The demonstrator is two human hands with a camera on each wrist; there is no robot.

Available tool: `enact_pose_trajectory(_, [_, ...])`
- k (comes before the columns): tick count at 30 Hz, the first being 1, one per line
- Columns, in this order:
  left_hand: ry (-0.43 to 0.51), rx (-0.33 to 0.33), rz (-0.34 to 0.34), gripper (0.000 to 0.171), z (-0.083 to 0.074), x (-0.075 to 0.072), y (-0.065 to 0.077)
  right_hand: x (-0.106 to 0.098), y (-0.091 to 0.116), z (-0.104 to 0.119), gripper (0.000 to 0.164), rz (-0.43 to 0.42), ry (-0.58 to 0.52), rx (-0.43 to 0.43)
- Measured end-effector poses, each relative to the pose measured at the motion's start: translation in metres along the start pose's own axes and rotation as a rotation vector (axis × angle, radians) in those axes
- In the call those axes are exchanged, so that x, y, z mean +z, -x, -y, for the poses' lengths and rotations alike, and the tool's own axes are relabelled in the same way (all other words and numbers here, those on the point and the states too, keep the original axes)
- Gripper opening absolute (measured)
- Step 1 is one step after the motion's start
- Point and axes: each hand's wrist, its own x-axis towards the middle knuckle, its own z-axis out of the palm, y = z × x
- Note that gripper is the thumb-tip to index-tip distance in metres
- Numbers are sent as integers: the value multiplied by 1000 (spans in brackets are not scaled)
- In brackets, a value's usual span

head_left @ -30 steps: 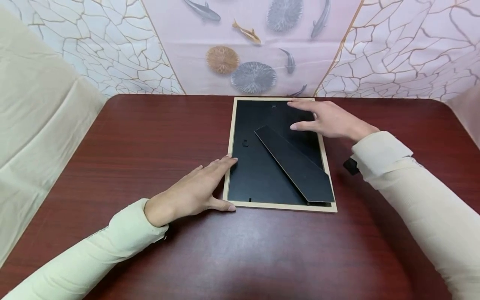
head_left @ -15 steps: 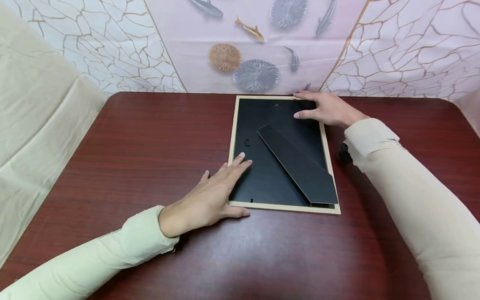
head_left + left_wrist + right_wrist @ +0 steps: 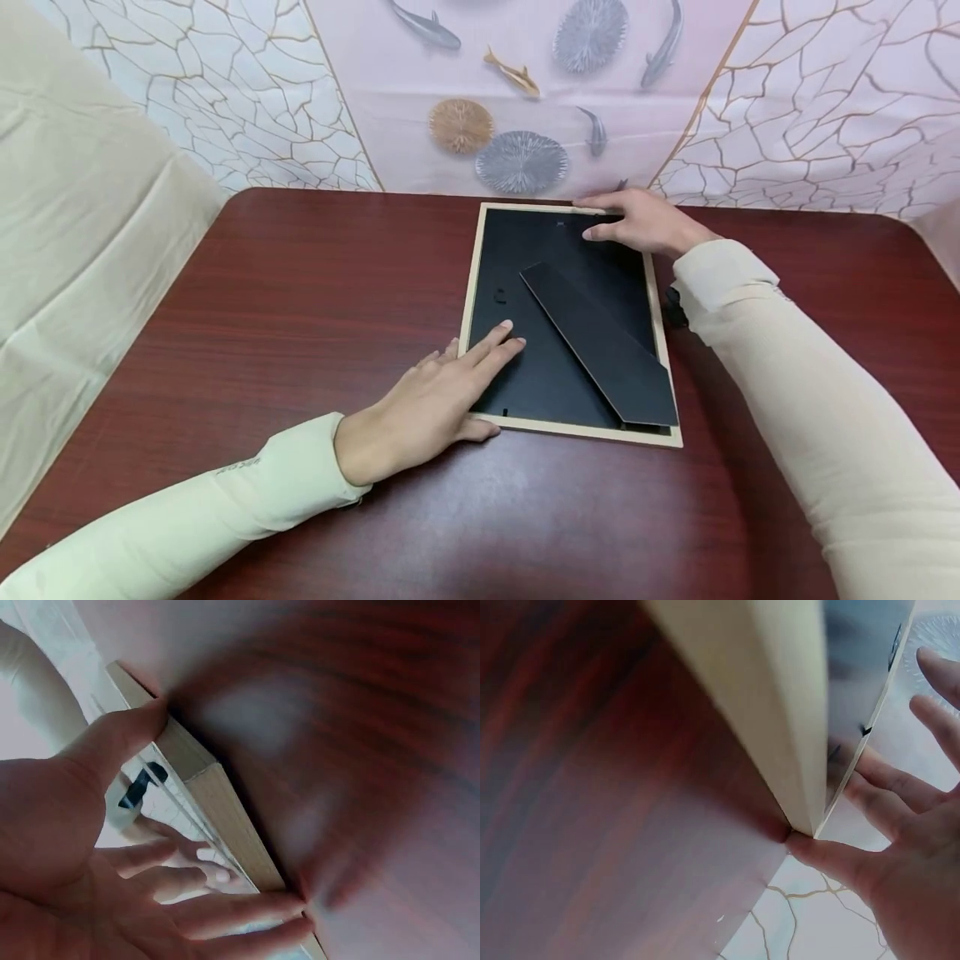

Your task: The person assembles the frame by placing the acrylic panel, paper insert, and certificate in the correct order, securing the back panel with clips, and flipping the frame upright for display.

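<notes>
A picture frame (image 3: 577,431) with a pale wooden border lies back up on the table. Across its black backing (image 3: 536,379) a black stand leg (image 3: 600,346) slants toward the near right corner. My left hand (image 3: 427,408) lies over the near left corner, two fingers stretched above the backing. In the left wrist view, its thumb (image 3: 124,739) touches one edge and other fingertips reach the adjoining edge. At the far right corner is my right hand (image 3: 648,221), fingers extended along the far edge, thumb above the backing. One right finger (image 3: 832,859) touches the frame's corner in the right wrist view.
The dark red wooden table (image 3: 322,292) extends on both sides of the frame. A patterned cloth (image 3: 525,100) hangs behind its far edge, and pale fabric (image 3: 82,225) hangs at the left. Something small and black (image 3: 675,308) is at the right wrist.
My left hand has slid rightward, farther over the frame's near left corner. My right hand has moved slightly toward the far right corner. The frame lies nearly unchanged; the head view has shifted a little.
</notes>
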Motion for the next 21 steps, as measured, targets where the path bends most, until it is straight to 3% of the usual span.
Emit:
enact_pose_trajectory(10, [22, 28, -251, 86, 18, -13, 19, -3, 25, -4, 54, -79, -37, -1])
enact_pose_trajectory(17, [258, 25, -341, 85, 30, -31, 30, -5, 43, -7, 63, -88, -62, -18])
enact_pose_trajectory(21, [262, 56, -443, 83, 34, -37, 34, -4, 57, -12, 67, -135, -52, -57])
